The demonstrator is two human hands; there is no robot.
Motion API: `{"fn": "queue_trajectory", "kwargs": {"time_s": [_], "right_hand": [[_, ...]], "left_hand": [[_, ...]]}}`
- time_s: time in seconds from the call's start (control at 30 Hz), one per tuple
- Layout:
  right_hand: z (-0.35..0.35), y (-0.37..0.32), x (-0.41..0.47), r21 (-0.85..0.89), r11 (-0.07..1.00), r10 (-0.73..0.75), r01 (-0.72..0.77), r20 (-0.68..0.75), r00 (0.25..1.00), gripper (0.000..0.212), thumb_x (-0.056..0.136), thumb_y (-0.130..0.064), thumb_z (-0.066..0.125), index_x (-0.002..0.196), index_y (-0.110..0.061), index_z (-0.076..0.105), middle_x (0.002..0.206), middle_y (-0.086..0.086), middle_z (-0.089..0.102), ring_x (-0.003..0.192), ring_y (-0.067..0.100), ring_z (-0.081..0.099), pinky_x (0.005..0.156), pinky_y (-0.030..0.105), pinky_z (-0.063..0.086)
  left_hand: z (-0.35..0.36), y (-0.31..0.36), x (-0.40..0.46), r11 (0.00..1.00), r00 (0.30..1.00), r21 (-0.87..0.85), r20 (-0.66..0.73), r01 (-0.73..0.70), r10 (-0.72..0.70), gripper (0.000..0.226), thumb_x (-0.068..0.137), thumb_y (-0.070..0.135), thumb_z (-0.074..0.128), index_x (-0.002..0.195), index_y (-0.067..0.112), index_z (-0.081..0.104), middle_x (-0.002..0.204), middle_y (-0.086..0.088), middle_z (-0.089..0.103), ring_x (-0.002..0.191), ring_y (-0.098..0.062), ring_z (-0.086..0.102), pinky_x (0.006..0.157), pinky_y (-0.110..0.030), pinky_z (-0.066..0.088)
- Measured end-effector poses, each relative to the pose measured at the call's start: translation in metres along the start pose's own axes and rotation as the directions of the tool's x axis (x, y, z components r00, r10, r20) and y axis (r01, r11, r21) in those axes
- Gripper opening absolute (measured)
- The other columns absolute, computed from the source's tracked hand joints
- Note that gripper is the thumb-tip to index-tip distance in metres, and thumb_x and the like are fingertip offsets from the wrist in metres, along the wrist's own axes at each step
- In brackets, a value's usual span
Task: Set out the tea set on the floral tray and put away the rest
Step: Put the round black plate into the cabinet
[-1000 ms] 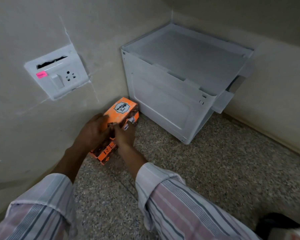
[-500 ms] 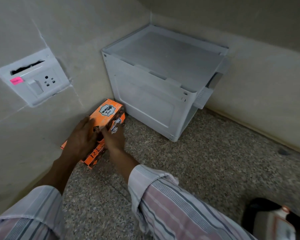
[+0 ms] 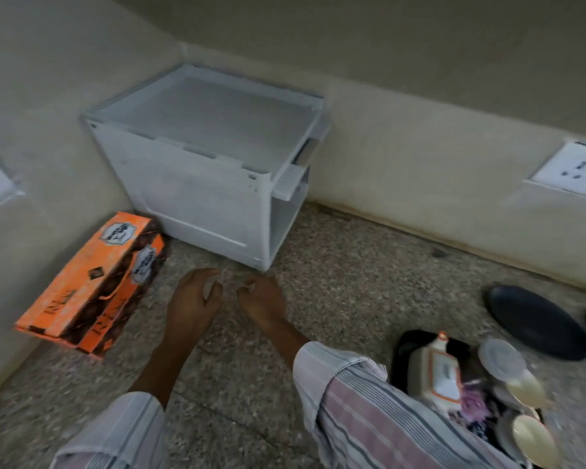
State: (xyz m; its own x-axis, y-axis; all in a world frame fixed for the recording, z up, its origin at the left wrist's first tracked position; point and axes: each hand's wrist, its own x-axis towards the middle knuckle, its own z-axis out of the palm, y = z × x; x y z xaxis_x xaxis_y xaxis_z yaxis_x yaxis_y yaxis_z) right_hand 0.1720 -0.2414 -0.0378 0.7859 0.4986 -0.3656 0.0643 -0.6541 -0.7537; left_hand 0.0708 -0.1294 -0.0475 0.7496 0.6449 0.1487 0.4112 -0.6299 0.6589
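Two orange boxes (image 3: 92,286) against the floor's left wall edge beside the white crate (image 3: 200,170); left hand (image 3: 192,301) and right hand (image 3: 263,301) loosely curled, holding nothing, over bare floor.

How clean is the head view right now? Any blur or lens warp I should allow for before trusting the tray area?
Head view: motion blur smears the tea set on the tray at lower right and the orange box; both hands, left and right, are soft-edged. Wide-angle warp bends the walls and the white crate. Lighting is dim and even, with no glare.
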Motion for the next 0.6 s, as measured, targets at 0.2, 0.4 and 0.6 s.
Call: {"fn": "queue_trajectory", "kwargs": {"time_s": [0.2,0.4,0.6], "right_hand": [[-0.070,0.045,-0.007,-0.090,0.996,0.001,-0.008,-0.077,0.997,0.034,0.095,-0.029,0.058,0.123,-0.012,0.066,0.130,0.017,0.060,0.123,0.033,0.054,0.107,0.039,0.044],[-0.098,0.067,-0.006,-0.066,0.997,0.041,-0.049,-0.119,0.992,0.035,0.090,-0.038,0.059,0.118,-0.019,0.067,0.126,0.011,0.062,0.118,0.032,0.059,0.103,0.039,0.049],[-0.118,0.078,-0.004,-0.016,1.000,0.007,-0.009,-0.104,0.995,0.036,0.090,-0.035,0.060,0.120,-0.018,0.068,0.127,0.011,0.062,0.119,0.030,0.059,0.104,0.038,0.049]], "left_hand": [[0.051,0.051,0.003,0.999,0.994,-0.009,0.105,-0.037,0.038,0.050,0.088,0.044,0.045,0.118,0.011,0.068,0.117,-0.014,0.067,0.107,-0.032,0.063,0.094,-0.040,0.048],[0.085,0.087,0.001,0.999,0.982,-0.033,0.182,-0.044,0.049,0.059,0.090,0.053,0.038,0.120,0.012,0.069,0.120,-0.011,0.069,0.110,-0.029,0.063,0.099,-0.039,0.049],[0.100,0.109,0.002,0.996,0.979,-0.020,0.186,-0.085,0.088,0.055,0.090,0.050,0.040,0.121,0.014,0.068,0.118,-0.009,0.069,0.108,-0.026,0.063,0.098,-0.040,0.051]]}}
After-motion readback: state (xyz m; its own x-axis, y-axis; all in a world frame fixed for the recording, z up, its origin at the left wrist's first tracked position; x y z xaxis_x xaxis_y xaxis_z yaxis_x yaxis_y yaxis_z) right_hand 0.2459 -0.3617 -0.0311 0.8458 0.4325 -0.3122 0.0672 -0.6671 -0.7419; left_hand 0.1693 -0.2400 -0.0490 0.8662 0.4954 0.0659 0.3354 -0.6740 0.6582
